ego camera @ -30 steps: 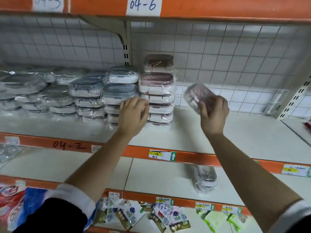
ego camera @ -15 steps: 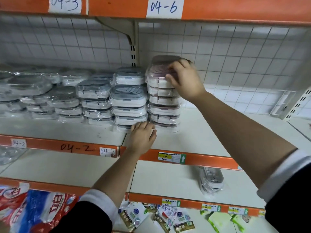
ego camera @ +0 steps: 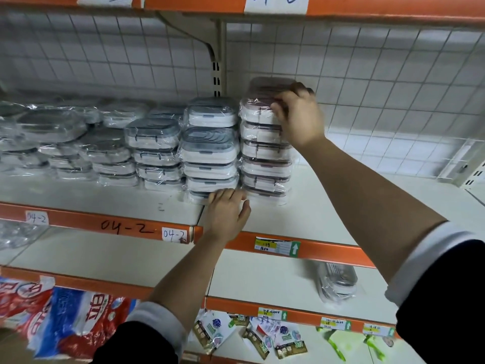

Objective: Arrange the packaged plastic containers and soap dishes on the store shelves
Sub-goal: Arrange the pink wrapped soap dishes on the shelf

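Observation:
Stacks of plastic-wrapped white containers stand on the middle shelf (ego camera: 328, 206). The rightmost stack (ego camera: 265, 164) has pink-brown lids; the stack beside it (ego camera: 210, 153) has grey-blue lids. My right hand (ego camera: 298, 114) grips the top pink-lidded container (ego camera: 256, 101), fingers curled over its front edge. My left hand (ego camera: 227, 212) lies flat on the shelf, fingertips touching the bottom of the grey-lidded stack. More wrapped containers (ego camera: 78, 143) fill the shelf to the left.
One wrapped container (ego camera: 337, 281) lies alone on the shelf below. Small packets (ego camera: 249, 334) and red-blue bags (ego camera: 60, 313) sit on the lowest shelf. A wire grid backs the shelves. An orange upper shelf edge (ego camera: 367, 6) hangs overhead.
A second ago my right hand carried a pink-lidded container in the air; it has set it on the right stack. My left hand dropped from the stack's middle to its base.

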Available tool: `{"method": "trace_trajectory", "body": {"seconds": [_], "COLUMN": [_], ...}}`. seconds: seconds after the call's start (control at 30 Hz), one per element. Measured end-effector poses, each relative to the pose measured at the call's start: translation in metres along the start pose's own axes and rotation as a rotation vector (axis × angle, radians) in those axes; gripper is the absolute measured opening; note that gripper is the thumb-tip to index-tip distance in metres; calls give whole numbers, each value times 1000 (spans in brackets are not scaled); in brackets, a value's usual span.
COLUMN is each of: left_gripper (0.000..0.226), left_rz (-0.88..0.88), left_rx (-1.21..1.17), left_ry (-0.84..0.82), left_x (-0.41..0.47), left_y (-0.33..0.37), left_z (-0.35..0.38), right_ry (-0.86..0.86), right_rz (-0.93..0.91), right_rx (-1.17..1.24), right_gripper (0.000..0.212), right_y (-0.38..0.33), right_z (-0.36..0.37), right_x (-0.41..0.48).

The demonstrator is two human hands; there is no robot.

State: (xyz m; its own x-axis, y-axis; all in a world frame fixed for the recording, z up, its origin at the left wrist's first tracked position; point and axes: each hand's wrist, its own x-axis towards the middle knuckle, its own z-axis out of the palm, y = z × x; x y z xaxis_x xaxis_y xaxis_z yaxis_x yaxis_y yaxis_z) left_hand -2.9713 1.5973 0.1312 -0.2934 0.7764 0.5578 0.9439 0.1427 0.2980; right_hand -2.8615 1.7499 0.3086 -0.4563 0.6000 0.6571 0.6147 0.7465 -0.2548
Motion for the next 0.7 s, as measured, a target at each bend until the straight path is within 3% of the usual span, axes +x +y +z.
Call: {"method": "trace_trajectory", "body": {"seconds": [0.33,0.7], "left_gripper": [24,28], "left_rz": [73,125], "left_rx": [65,-45], "left_ry": [-98,-47], "left_x": [-3,-67], "left_y": [8,57], "left_z": [-10,-27], "right_ry": [-50,-67], "right_rz": [-42,127], "right_rx": [45,34], "right_gripper": [54,42], "right_y": [7,35], "right_z": [-32,-63], "right_x": [-38,-171]}}
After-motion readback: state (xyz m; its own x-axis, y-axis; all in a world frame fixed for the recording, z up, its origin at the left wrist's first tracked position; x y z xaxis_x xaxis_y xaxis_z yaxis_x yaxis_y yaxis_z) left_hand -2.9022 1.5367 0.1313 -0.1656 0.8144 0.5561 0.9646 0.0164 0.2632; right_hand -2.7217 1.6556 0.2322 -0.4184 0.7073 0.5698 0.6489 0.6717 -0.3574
